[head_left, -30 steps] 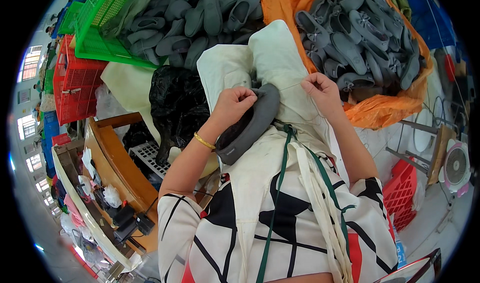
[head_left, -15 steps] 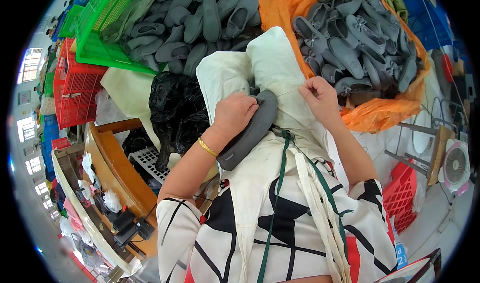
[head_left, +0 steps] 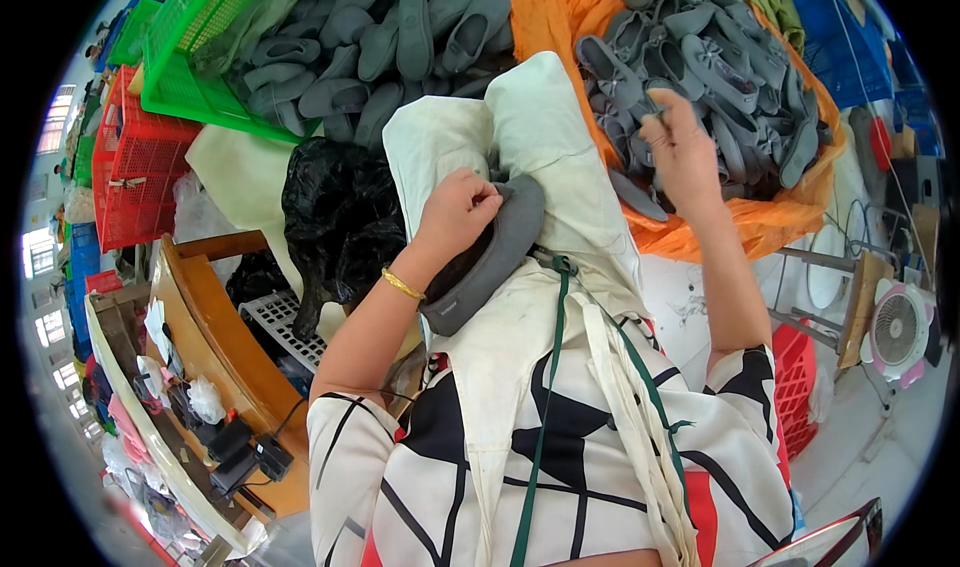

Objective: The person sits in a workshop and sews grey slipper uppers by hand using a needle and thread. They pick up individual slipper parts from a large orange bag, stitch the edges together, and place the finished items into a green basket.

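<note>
A dark grey soft flat shoe (head_left: 490, 267) lies on my lap over a cream apron (head_left: 510, 327), tilted with its heel toward me. My left hand (head_left: 460, 212) is closed, fingers pinched at the shoe's upper edge near its far end. Raised away to the right, my right hand (head_left: 685, 157) appears above an orange bag of shoes. Its thumb and forefinger are bent toward each other, with a pale covering on a fingertip. Anything between those fingers is too small to make out.
Many grey shoes (head_left: 415, 37) fill a green crate (head_left: 180, 82) at the far left; shoes with bows fill the orange bag (head_left: 760, 229). A black plastic bag (head_left: 340, 217) and wooden desk (head_left: 225, 347) stand left. A fan (head_left: 897, 325) and red basket (head_left: 795, 377) are at right.
My right hand has moved up and to the right, away from my lap to over the orange bag. The left hand stays at the shoe, which has barely shifted.
</note>
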`<action>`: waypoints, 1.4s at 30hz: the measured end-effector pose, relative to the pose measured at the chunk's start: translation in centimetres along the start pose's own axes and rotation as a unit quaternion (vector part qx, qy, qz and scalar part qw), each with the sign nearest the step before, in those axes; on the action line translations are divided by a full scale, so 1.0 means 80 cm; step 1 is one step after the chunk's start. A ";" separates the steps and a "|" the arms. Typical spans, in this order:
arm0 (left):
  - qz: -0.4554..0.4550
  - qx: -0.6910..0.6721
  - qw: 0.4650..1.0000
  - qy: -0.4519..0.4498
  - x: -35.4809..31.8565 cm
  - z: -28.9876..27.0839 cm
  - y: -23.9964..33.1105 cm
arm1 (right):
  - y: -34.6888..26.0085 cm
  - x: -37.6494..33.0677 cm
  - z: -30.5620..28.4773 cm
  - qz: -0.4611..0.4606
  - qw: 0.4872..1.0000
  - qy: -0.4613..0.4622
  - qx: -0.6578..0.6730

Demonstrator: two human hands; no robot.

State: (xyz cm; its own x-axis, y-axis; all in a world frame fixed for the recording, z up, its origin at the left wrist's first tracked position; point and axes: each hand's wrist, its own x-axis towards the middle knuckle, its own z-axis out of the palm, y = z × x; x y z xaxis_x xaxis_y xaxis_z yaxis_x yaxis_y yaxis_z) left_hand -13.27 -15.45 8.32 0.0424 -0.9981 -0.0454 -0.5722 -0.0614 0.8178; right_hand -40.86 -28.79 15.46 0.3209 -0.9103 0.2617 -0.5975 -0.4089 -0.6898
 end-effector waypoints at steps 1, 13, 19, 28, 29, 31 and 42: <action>-0.019 -0.033 0.999 -0.004 0.000 0.002 -0.007 | -0.006 -0.007 0.010 -0.022 0.999 -0.033 -0.021; -0.094 -0.154 0.983 -0.015 -0.006 0.021 -0.050 | -0.033 -0.063 0.088 -0.275 0.928 -0.192 -0.162; -0.129 -0.201 0.971 -0.028 -0.003 0.022 -0.048 | -0.062 -0.080 0.064 -0.092 0.925 -0.328 -0.168; -0.152 -0.298 0.942 -0.026 -0.003 0.027 -0.059 | -0.035 -0.091 0.042 0.019 0.882 -0.470 -0.020; -0.156 -0.314 0.936 -0.025 -0.004 0.027 -0.058 | -0.036 -0.088 0.038 0.016 0.892 -0.452 0.016; -0.186 -0.318 0.929 -0.021 -0.006 0.019 -0.038 | -0.047 -0.080 0.039 0.019 0.915 -0.402 0.017; -0.221 -0.391 0.893 -0.018 -0.013 0.018 -0.035 | -0.066 -0.056 0.117 -0.157 0.947 -0.255 -0.115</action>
State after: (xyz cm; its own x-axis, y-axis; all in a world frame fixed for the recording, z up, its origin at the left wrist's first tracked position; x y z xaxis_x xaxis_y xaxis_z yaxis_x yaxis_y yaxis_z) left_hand -12.85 -14.26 5.24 0.0881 -0.8786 -0.4693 0.2420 -0.4381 0.8657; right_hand -32.26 -21.93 11.64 0.7877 -0.6154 0.0293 -0.5387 -0.7110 -0.4520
